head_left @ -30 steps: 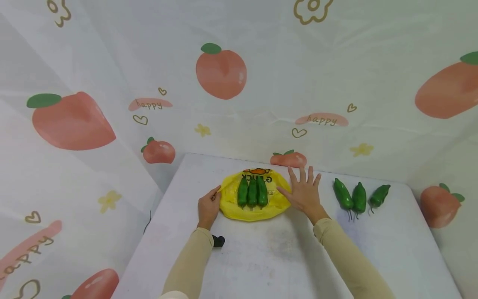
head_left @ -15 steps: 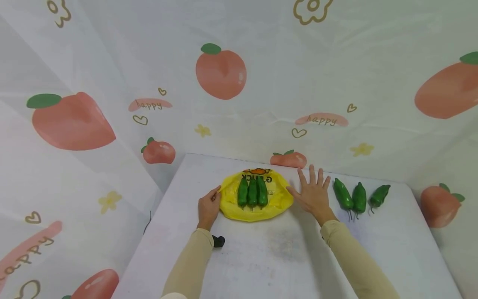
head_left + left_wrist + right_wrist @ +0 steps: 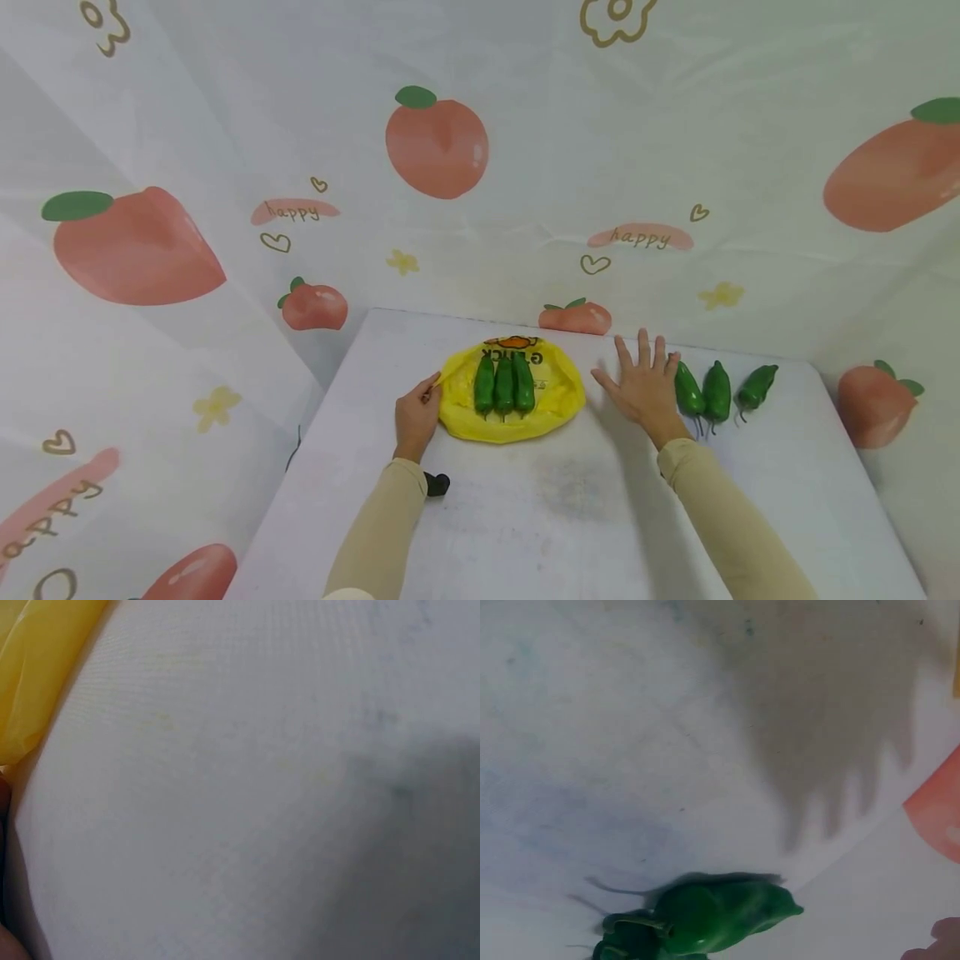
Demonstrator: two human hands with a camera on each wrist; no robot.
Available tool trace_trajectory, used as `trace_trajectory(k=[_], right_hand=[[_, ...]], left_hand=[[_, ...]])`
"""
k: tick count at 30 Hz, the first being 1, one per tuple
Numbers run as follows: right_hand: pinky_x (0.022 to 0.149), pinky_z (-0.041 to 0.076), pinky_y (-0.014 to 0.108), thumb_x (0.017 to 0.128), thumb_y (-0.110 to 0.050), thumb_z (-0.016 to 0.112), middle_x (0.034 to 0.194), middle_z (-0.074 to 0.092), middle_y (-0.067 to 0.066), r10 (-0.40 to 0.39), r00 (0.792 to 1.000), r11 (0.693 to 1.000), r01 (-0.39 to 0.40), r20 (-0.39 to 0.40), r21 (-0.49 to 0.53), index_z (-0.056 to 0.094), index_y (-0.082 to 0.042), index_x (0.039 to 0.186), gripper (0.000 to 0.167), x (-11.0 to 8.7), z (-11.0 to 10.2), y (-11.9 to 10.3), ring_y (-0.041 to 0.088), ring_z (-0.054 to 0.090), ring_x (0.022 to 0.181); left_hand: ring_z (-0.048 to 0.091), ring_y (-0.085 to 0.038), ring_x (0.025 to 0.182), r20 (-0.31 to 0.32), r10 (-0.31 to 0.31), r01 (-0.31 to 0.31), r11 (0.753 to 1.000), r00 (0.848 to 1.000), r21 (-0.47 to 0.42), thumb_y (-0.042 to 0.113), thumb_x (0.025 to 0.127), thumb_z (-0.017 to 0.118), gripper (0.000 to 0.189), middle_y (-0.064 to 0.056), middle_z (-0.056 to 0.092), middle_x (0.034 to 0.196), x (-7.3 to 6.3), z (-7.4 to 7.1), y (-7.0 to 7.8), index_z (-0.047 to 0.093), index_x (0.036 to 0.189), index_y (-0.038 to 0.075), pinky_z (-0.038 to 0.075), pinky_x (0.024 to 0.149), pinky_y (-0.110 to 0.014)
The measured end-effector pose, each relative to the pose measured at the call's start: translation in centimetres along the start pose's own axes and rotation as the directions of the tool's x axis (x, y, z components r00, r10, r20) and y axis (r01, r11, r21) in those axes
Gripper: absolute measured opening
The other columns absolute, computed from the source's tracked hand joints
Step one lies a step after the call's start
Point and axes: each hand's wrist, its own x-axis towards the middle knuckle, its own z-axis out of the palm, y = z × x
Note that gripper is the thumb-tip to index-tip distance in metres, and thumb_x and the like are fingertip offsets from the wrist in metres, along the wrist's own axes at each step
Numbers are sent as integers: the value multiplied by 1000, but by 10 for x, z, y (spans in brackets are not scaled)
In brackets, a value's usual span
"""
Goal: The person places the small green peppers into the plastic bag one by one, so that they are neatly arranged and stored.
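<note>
My left hand (image 3: 415, 421) pinches the left edge of a yellow plastic bag (image 3: 468, 427) in the head view. Three green peppers (image 3: 504, 386) lie side by side on that bag, stems toward me. My right hand (image 3: 647, 393) is spread with straight fingers, holding nothing, between the bag and a second group of three peppers. Its fingertips overlap the nearest pepper (image 3: 688, 392) of that group in the head view. A bit of the bag (image 3: 34, 671) shows at the left wrist view's corner. In the right wrist view a pepper (image 3: 720, 915) lies below the hand's shadow.
A white table (image 3: 540, 533) carries everything, with a patterned fruit-print sheet (image 3: 510, 250) behind and at both sides. The middle pepper (image 3: 716, 392) and the far right pepper (image 3: 757, 386) lie at the table's right. A small black object (image 3: 437, 484) shows beside the left forearm.
My right hand has moved right, away from the yellow bag's edge toward the peppers on the right. The left hand still pinches the bag. The head view has shifted slightly.
</note>
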Motion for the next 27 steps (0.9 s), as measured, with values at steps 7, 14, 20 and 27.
trace_trajectory(k=[7, 14, 20, 27], right_hand=[[114, -2, 81, 96, -73, 40, 167, 6, 34, 5, 1000, 1000, -5, -24, -8, 25, -10, 162, 93, -2, 1, 13, 62, 3, 151], [113, 0, 82, 95, -72, 45, 165, 7, 36, 23, 1000, 999, -24, -12, -26, 25, -6, 162, 96, -5, -2, 22, 63, 4, 150], [113, 1, 82, 95, -71, 47, 165, 7, 37, 38, 999, 999, -38, 5, -31, 24, -5, 161, 96, -8, -3, 31, 64, 5, 149], [112, 2, 82, 95, -72, 47, 163, 8, 39, 49, 999, 998, -49, 3, -25, 24, -3, 161, 98, -12, 0, 44, 65, 6, 147]], left_hand=[[52, -15, 68, 6, -2, 2, 1000, 1000, -9, 26, 101, 64, 30, -4, 75, 88, 1, -1, -1, 73, 129, 25, 44, 66, -23], [54, -15, 70, -1, -22, 22, 1000, 1000, 4, 27, 101, 63, 30, -3, 74, 88, 2, -1, -2, 73, 130, 27, 45, 69, -25], [55, -14, 72, 4, -39, 39, 999, 999, 11, 26, 100, 64, 30, -2, 76, 91, 2, 0, -2, 73, 129, 28, 45, 71, -25], [55, -15, 69, -3, -2, 2, 1000, 1000, 2, 28, 100, 64, 30, -3, 76, 91, 2, 2, -4, 73, 129, 27, 45, 69, -25]])
